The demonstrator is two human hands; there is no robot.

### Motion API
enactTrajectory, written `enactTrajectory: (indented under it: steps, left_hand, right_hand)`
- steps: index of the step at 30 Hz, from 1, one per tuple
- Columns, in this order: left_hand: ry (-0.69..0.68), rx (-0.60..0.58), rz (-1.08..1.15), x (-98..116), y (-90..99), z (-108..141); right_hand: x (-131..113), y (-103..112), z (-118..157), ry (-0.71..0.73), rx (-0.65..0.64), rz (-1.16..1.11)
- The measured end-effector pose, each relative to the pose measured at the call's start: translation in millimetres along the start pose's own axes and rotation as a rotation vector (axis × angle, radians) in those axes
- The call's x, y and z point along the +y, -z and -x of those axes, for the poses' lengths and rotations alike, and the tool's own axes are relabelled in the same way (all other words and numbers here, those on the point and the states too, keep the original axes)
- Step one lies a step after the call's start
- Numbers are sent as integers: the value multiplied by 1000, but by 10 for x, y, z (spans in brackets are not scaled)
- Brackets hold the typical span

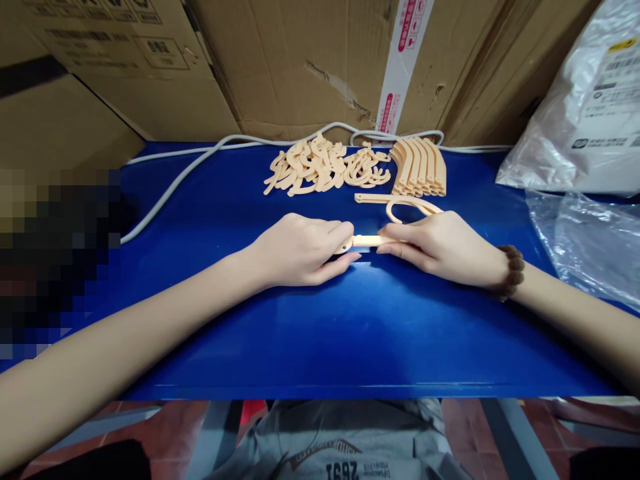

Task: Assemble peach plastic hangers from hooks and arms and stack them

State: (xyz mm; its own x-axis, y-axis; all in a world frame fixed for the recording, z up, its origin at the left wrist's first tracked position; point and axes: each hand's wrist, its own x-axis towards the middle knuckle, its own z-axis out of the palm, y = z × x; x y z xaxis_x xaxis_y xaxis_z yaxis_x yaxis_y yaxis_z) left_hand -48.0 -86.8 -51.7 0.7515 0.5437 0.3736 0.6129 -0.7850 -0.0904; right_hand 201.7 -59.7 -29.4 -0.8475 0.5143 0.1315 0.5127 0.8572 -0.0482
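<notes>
My left hand [305, 252] is closed around a small cream plastic hanger piece [344, 248], whose end with a dark hole shows at the fingertips. My right hand [445, 250] pinches a straight cream plastic hanger arm [367, 241] between thumb and fingers. The two parts meet end to end in the gap between my hands, just above the blue table [370, 333]. Just behind my right hand lies another cream hanger part with a curved hook [393, 211], partly hidden by that hand.
At the back are a pile of cream hooked pieces [315, 163], some smaller curved pieces [367, 167] and a stack of curved arms [419, 167]. A white cable [200, 155] runs behind them. Cardboard boxes [310, 67] stand behind; a plastic bag [580, 120] is at right.
</notes>
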Motion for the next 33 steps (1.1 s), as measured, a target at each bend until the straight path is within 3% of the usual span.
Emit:
enactTrajectory:
  steps: [8, 13, 17, 23, 33]
  left_hand:
    - [-75, 46, -19, -16, 10, 3]
    - [-93, 58, -74, 4, -12, 6]
    - [26, 55, -96, 14, -38, 6]
    - [4, 116, -93, 9, -26, 25]
    - [8, 161, -150, -67, 1, 38]
  right_hand:
    - [-38, -4, 32, 35, 20, 9]
    - [-64, -48, 58, 64, 49, 143]
    - [-86, -62, 57, 84, 167, 272]
    - [-104, -12, 87, 124, 334, 338]
    - [-32, 110, 95, -92, 424, 345]
